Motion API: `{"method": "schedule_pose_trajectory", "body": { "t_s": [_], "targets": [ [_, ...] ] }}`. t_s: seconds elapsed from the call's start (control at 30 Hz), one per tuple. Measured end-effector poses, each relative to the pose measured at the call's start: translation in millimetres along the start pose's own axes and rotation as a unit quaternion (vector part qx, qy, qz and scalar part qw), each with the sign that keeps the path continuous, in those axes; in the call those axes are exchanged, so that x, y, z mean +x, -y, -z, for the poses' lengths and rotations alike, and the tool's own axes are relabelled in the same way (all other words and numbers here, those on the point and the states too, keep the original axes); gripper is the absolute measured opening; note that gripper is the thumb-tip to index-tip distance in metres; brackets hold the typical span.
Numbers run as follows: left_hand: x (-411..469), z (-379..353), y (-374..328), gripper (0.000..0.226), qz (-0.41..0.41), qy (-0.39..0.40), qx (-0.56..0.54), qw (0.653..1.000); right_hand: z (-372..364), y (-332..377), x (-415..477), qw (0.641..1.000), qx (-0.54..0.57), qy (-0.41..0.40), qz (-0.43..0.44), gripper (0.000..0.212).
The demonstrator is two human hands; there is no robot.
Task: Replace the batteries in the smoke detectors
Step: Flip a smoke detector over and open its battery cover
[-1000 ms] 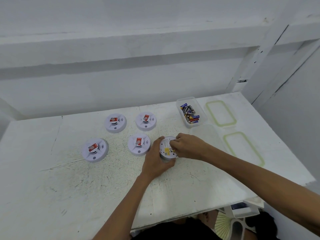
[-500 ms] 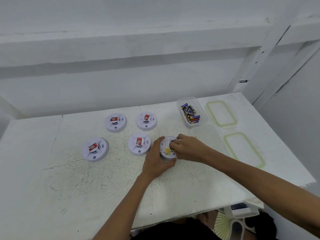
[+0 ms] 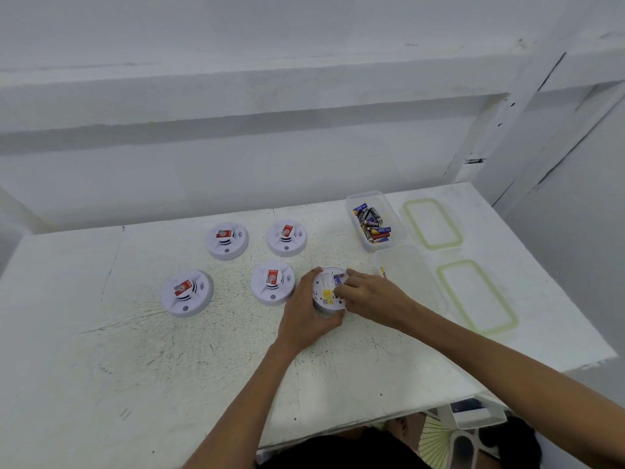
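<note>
A white smoke detector (image 3: 325, 292) lies upside down on the white table, its labelled back facing up. My left hand (image 3: 304, 316) wraps around its left and near rim. My right hand (image 3: 368, 299) rests on its right side, fingertips pinched at a blue battery (image 3: 338, 278) in the back compartment. Several more detectors sit face up with red stickers: one close by (image 3: 273, 282), two at the back (image 3: 227, 240) (image 3: 286, 237), one at the left (image 3: 186, 292). A clear tub (image 3: 389, 218) holds several batteries.
An empty clear tub (image 3: 412, 275) with one loose battery (image 3: 383, 272) at its left edge stands right of my hands. Two green-rimmed lids (image 3: 433, 223) (image 3: 477, 296) lie at the far right. The table's near edge (image 3: 372, 424) is close below; a wall runs behind.
Both hands stay on the upturned detector. My right fingertips have shifted slightly over its back, and the blue battery now shows at the compartment.
</note>
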State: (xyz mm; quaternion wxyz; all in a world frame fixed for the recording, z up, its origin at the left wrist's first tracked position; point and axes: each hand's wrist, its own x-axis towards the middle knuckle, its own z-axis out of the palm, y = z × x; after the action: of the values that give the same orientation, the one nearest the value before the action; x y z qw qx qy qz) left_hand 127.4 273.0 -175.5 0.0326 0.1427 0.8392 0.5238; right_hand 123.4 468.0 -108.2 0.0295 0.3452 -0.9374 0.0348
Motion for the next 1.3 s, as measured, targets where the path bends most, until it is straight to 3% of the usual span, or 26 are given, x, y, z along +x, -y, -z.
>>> {"method": "schedule_pose_trajectory", "body": {
  "t_s": [0.27,0.53,0.77,1.1,1.3],
  "targets": [
    [-0.7,-0.2,-0.3,0.092,0.003,-0.001,0.003,1.000,3.8,6.8,-6.0,0.997,0.059,-0.034,-0.027,0.018],
    [-1.3,1.0,-2.9,0.092,0.008,-0.007,-0.009,1.000,8.9,18.6,-8.4,0.974,0.092,-0.119,-0.169,0.018],
    [-2.0,3.5,-4.7,0.094,0.008,-0.008,-0.014,1.000,16.3,5.1,-18.2,0.927,0.169,-0.176,-0.285,0.016],
    [-1.4,2.9,-4.0,0.095,0.008,-0.007,-0.013,1.000,19.7,-18.3,-53.8,0.790,0.314,-0.278,-0.447,0.005],
    [-1.0,2.1,-3.6,0.095,0.012,-0.006,-0.014,1.000,7.0,-22.3,-60.0,0.789,0.309,-0.239,-0.475,0.007]
  ]
}}
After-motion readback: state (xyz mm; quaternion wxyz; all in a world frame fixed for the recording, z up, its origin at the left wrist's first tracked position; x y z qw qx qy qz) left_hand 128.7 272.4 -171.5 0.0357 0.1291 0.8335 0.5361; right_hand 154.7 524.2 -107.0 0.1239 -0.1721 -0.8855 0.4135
